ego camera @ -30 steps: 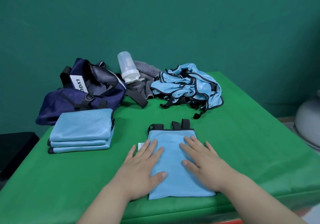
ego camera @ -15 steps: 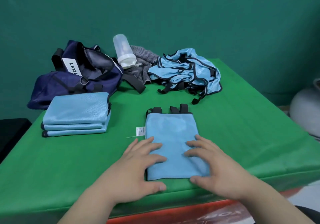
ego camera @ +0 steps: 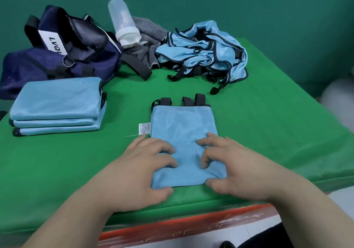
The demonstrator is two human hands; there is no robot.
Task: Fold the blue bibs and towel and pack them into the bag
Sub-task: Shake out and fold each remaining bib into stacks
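A folded blue bib (ego camera: pixel 182 125) with black straps at its far end lies flat near the table's front edge. My left hand (ego camera: pixel 141 169) and my right hand (ego camera: pixel 235 167) both grip its near end, fingers curled on top and thumbs at the near edge. The cloth bunches a little between them. A stack of folded blue bibs (ego camera: pixel 57 102) sits at the left. An unfolded heap of blue bibs (ego camera: pixel 203 50) lies at the back. The navy bag (ego camera: pixel 57 56) stands open at the back left. A grey striped towel (ego camera: pixel 147 31) lies crumpled between the bag and the heap.
A clear plastic bottle (ego camera: pixel 122 21) with a white cap leans on the bag and towel. The table wears a green cloth (ego camera: pixel 268 132); its front edge is just under my wrists. A pale rounded object (ego camera: pixel 339 98) stands off the table's right side.
My hands slid from the bib's middle back to its near end, and the flat fingers curled into a grip. The view tilted downward.
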